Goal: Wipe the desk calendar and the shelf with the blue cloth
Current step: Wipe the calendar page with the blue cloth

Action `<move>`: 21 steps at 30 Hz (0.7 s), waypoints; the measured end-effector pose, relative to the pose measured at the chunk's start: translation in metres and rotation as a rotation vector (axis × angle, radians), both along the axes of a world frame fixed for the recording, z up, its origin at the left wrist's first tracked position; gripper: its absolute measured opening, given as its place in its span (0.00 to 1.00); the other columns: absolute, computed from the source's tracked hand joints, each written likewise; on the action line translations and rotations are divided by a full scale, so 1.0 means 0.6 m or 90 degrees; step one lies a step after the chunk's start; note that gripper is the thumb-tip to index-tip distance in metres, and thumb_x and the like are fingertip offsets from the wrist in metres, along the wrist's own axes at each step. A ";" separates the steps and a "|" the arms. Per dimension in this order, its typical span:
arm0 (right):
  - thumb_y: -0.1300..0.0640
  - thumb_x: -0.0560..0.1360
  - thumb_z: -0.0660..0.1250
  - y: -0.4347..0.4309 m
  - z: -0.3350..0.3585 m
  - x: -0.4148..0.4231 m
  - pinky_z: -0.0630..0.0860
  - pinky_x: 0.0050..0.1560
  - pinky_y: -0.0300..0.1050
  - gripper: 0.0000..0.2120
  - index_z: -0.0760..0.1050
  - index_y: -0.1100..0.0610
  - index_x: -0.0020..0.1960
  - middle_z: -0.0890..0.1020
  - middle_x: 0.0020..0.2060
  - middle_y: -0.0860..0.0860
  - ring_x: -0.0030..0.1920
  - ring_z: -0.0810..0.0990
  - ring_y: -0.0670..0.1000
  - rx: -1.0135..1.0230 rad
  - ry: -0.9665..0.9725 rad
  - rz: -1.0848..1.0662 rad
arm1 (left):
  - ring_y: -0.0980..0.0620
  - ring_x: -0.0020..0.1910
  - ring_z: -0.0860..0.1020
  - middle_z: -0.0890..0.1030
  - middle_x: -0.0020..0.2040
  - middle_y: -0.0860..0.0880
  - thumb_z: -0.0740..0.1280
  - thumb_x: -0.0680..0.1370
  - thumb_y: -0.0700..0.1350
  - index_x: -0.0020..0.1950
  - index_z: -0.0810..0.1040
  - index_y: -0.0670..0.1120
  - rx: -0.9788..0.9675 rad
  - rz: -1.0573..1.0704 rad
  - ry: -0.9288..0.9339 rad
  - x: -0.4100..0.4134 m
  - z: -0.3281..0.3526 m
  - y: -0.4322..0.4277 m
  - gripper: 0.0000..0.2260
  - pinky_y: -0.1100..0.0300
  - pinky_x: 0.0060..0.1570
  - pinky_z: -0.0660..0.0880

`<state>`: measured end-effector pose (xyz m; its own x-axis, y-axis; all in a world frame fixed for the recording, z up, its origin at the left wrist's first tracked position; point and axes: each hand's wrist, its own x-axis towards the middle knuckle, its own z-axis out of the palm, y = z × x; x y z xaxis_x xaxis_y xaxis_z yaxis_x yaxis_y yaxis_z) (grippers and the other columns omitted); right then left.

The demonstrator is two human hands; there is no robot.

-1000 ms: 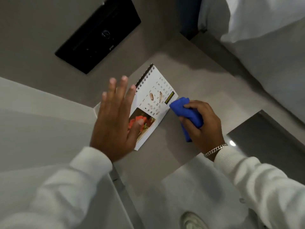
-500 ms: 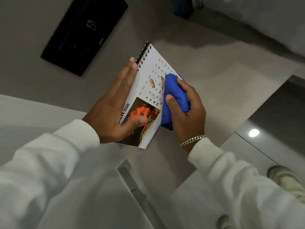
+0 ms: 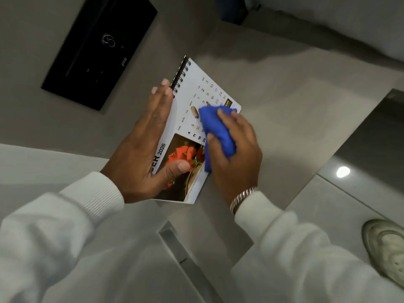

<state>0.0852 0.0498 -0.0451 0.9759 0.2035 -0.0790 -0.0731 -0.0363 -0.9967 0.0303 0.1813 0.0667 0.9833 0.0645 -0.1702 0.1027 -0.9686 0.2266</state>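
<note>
Nearest the onlooker, two white knitted sleeves reach forward, and a pale shoe (image 3: 388, 246) stands on the glossy grey floor tiles (image 3: 341, 206) at the lower right. Beyond the cuffs, the left hand (image 3: 144, 154) now holds the white spiral-bound desk calendar (image 3: 190, 110) up off the grey stone-look shelf (image 3: 284, 106): its fingers (image 3: 160, 99) lie pressed together along the calendar's left edge, reaching to the black wire binding, while the thumb clamps down on the red flower photograph. A second ago that hand hovered open above the calendar as it stood on the shelf, so the pick-up is done. The right hand (image 3: 236, 156), a silver chain bracelet (image 3: 242, 196) at its wrist, has its fingers pinching the bunched blue cloth (image 3: 216, 132) and has brought it from beside the calendar onto the date grid, covering the middle of the page. I judge the wiping of the calendar face is just under way; the shelf beneath is yet to be wiped. Farther back, a flat black panel (image 3: 98, 47) with faint white markings lies at the far left, well apart from the hands.
</note>
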 end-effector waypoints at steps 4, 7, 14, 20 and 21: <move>0.58 0.76 0.67 0.012 0.001 0.056 0.68 0.64 0.33 0.19 0.73 0.56 0.66 0.74 0.67 0.56 0.67 0.72 0.50 0.007 0.012 -0.068 | 0.53 0.81 0.43 0.44 0.83 0.48 0.53 0.74 0.72 0.80 0.42 0.45 0.007 -0.005 -0.014 -0.001 -0.001 0.002 0.46 0.54 0.73 0.54; 0.59 0.76 0.68 0.006 -0.007 0.020 0.65 0.65 0.31 0.19 0.73 0.57 0.66 0.74 0.67 0.57 0.67 0.72 0.52 -0.018 -0.016 -0.021 | 0.53 0.81 0.43 0.43 0.83 0.50 0.54 0.73 0.72 0.80 0.41 0.46 0.004 -0.001 -0.011 -0.001 -0.003 0.002 0.46 0.56 0.73 0.53; 0.52 0.75 0.65 -0.023 -0.015 -0.102 0.72 0.66 0.58 0.22 0.69 0.48 0.69 0.68 0.72 0.54 0.70 0.68 0.54 -0.001 -0.034 0.160 | 0.53 0.81 0.43 0.43 0.83 0.48 0.54 0.75 0.70 0.80 0.41 0.45 -0.003 -0.014 -0.003 0.000 -0.001 0.002 0.44 0.71 0.75 0.46; 0.58 0.76 0.67 0.009 0.006 0.021 0.67 0.65 0.37 0.20 0.72 0.54 0.67 0.71 0.70 0.58 0.67 0.71 0.53 -0.011 -0.043 -0.010 | 0.52 0.82 0.44 0.44 0.83 0.47 0.52 0.74 0.72 0.80 0.42 0.44 0.003 -0.005 0.004 0.000 0.000 -0.002 0.45 0.74 0.73 0.47; 0.58 0.76 0.67 0.014 0.010 0.040 0.66 0.64 0.32 0.20 0.72 0.54 0.68 0.71 0.70 0.58 0.67 0.71 0.51 -0.011 -0.035 -0.029 | 0.52 0.81 0.44 0.44 0.83 0.47 0.52 0.74 0.72 0.80 0.42 0.44 0.007 -0.005 0.003 0.000 -0.001 -0.002 0.46 0.74 0.73 0.47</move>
<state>0.1092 0.0580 -0.0393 0.9869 0.1586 -0.0284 -0.0205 -0.0510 -0.9985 0.0303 0.1804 0.0661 0.9830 0.0592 -0.1738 0.0966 -0.9717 0.2155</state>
